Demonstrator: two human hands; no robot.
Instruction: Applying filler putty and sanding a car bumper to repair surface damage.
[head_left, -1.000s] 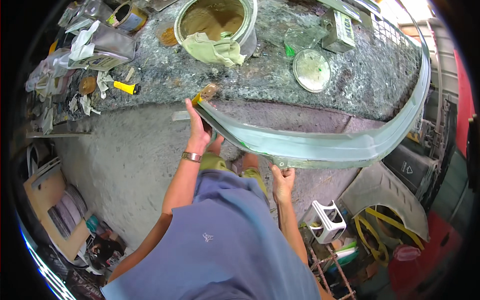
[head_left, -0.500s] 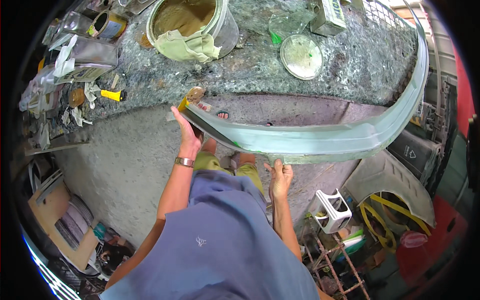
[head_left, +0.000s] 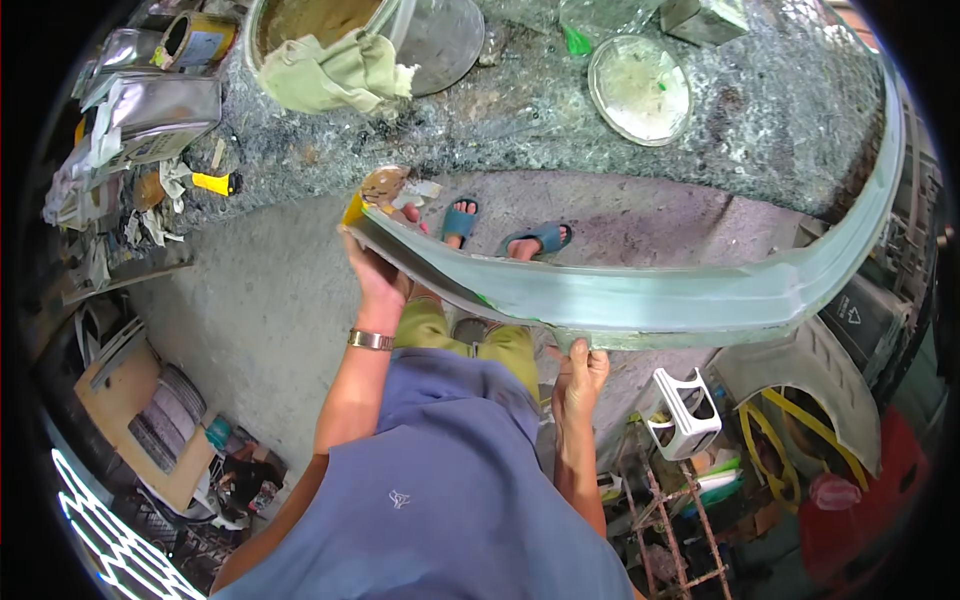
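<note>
A long, curved, pale grey-green bumper strip [head_left: 640, 300] reaches across in front of my body and bends away at the right, past the bench corner. My left hand [head_left: 378, 272] is wrapped round the underside of its left end, some fingers hidden behind it. A yellow edge [head_left: 353, 209] and a brown, flat, smeared piece [head_left: 384, 186] show at that end; I cannot tell how they are held. My right hand [head_left: 580, 378] pinches the strip's lower edge near the middle, thumb up against it.
Beyond the strip lies a paint-stained workbench [head_left: 480, 130] bearing a bucket [head_left: 400, 40] with a draped cloth [head_left: 335, 72], a round lid [head_left: 640, 90], tins [head_left: 195, 45] and a yellow-handled tool [head_left: 212, 183]. A white stool [head_left: 685, 415] and rusty rack [head_left: 665, 510] stand at right. Tyres [head_left: 165, 430] sit at left.
The strip and both hands sit slightly lower in the picture, and my view has shifted. My sandalled feet now show more fully beyond the strip. Both hands keep their hold.
</note>
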